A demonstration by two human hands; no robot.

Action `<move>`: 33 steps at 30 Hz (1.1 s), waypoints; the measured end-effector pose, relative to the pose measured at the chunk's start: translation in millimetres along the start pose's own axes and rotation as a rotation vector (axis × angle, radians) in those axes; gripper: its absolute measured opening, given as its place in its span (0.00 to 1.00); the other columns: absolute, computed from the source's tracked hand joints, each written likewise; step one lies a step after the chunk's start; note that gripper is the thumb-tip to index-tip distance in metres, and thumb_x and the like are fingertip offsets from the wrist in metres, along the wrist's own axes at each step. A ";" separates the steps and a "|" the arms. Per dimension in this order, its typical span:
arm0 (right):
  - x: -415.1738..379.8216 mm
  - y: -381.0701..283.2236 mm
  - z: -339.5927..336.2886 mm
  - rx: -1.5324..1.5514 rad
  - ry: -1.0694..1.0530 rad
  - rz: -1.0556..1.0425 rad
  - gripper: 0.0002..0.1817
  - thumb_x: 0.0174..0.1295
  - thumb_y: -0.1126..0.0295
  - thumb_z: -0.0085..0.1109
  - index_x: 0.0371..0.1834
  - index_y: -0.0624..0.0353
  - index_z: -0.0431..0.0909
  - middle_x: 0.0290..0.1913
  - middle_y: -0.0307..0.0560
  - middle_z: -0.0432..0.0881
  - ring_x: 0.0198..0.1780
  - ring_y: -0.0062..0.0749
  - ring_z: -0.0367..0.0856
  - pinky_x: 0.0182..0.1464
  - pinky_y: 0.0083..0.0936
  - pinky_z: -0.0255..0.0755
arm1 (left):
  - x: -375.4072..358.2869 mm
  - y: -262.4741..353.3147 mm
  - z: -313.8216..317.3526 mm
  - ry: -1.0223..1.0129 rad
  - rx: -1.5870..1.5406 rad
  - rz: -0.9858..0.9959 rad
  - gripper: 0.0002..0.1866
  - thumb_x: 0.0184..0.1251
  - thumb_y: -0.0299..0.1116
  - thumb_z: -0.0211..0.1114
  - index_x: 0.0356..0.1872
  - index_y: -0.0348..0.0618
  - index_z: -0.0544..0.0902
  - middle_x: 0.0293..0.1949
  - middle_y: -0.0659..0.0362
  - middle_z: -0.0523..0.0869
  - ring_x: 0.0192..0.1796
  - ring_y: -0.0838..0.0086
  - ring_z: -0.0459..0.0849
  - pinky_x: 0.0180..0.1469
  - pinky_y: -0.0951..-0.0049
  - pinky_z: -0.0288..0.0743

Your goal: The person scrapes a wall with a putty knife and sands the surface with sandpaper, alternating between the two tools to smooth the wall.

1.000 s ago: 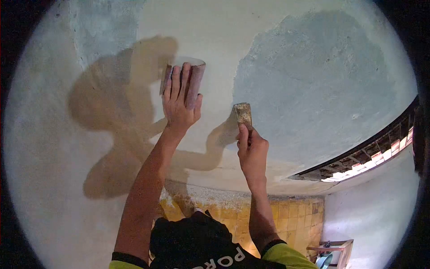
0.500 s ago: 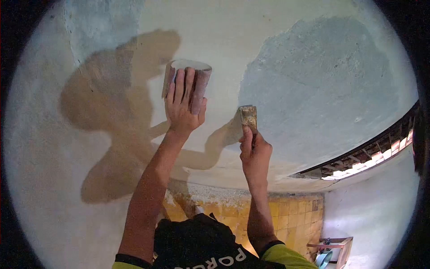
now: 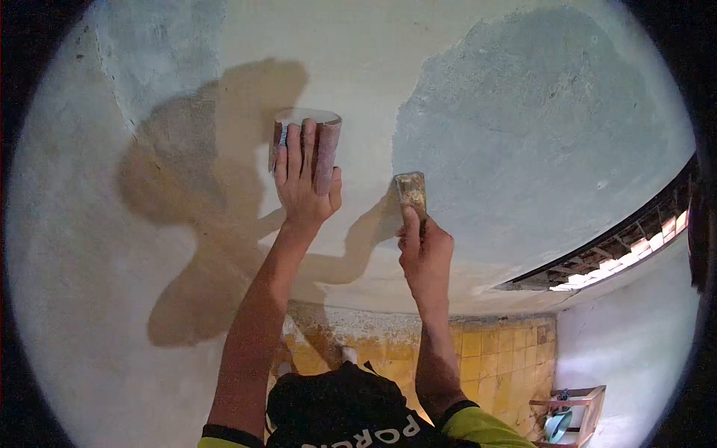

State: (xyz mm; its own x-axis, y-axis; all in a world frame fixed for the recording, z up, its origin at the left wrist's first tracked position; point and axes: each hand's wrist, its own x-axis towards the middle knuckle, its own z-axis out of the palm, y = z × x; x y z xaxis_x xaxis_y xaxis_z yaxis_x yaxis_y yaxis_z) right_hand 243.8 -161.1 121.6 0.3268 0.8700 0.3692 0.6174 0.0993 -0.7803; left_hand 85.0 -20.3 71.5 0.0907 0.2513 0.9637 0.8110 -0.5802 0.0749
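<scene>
My left hand lies with its fingers stretched flat against a curled sheet of brown sandpaper, pressing it to the wall. The sheet's side edges bend up around my fingers, and its far end bows open, showing a pale side. Lower right of it, my right hand is wrapped round a short, plaster-crusted scraper, thumb along its face. The scraper's tip points up, close to the edge of a grey-blue patch on the wall. Part of the scraper is hidden in my fist.
My shadow falls across the wall on the left. Below are yellow tiles and a black cap or cloth with white lettering. A slanted opening with roof tiles is at right, above a wooden frame with a teal basin.
My left hand and the sandpaper have moved slightly down and left in view. The view has shifted a little; my right hand keeps its hold on the scraper nearly in place.
</scene>
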 end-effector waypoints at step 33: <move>2.0 -3.9 14.0 0.192 0.062 0.091 0.25 0.74 0.53 0.54 0.25 0.64 0.74 0.16 0.35 0.68 0.15 0.13 0.63 0.15 0.17 0.57 | 0.8 0.3 0.8 0.041 -0.017 -0.011 0.33 0.72 0.45 0.46 0.73 0.37 0.63 0.74 0.47 0.64 0.77 0.50 0.58 0.75 0.50 0.47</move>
State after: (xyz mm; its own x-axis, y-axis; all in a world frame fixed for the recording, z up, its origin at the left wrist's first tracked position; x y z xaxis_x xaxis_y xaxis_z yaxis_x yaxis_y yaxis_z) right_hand 232.0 -152.9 118.3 0.4220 0.8486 0.3191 0.4382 0.1172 -0.8912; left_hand 85.9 -19.6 72.1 0.0581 0.2261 0.9724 0.8020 -0.5906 0.0894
